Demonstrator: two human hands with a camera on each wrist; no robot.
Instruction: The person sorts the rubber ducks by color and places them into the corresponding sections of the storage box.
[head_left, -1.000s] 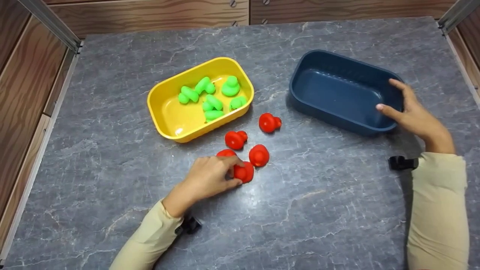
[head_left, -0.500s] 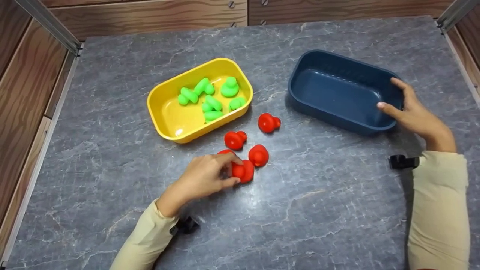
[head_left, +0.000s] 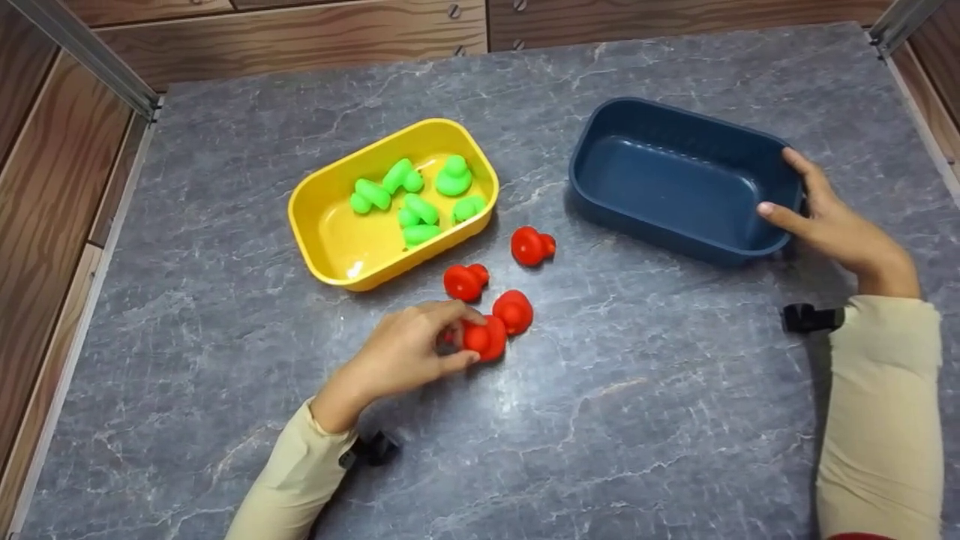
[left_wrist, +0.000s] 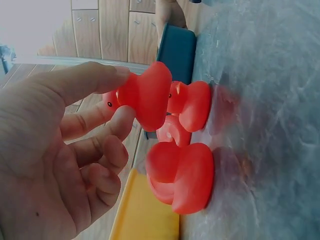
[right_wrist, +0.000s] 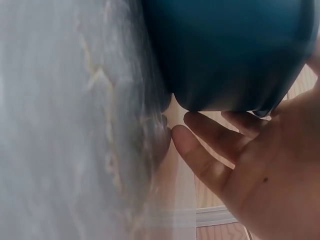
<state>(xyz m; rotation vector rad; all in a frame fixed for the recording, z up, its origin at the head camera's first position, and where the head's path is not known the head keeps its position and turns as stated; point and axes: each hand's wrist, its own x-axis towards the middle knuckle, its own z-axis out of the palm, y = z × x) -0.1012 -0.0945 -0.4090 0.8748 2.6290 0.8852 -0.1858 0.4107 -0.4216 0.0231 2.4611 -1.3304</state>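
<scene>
My left hand (head_left: 409, 349) pinches a red rubber duck (head_left: 487, 339) between thumb and fingers. In the left wrist view, that duck (left_wrist: 152, 97) hangs tilted just off the tabletop. Other red ducks lie close by: one (head_left: 513, 312) beside the held duck, one (head_left: 463, 283) beyond my fingers and one (head_left: 529, 246) farther back. Part of another is hidden behind my left hand. My right hand (head_left: 847, 232) grips the right end of a dark blue bin (head_left: 675, 180), thumb over the rim. In the right wrist view, its other fingers (right_wrist: 200, 155) lie against or near the outer wall.
A yellow bin (head_left: 330, 247) stands at the back left with several green rubber ducks (head_left: 420, 210) inside. The grey marbled tabletop (head_left: 600, 420) is bounded by wood-patterned panels (head_left: 300, 37) at the back and sides. A black wrist camera (head_left: 810, 319) sits at each cuff.
My left hand has closed its pinch on the red duck and raised it slightly. The right hand stays at the blue bin. The head view has shifted a little.
</scene>
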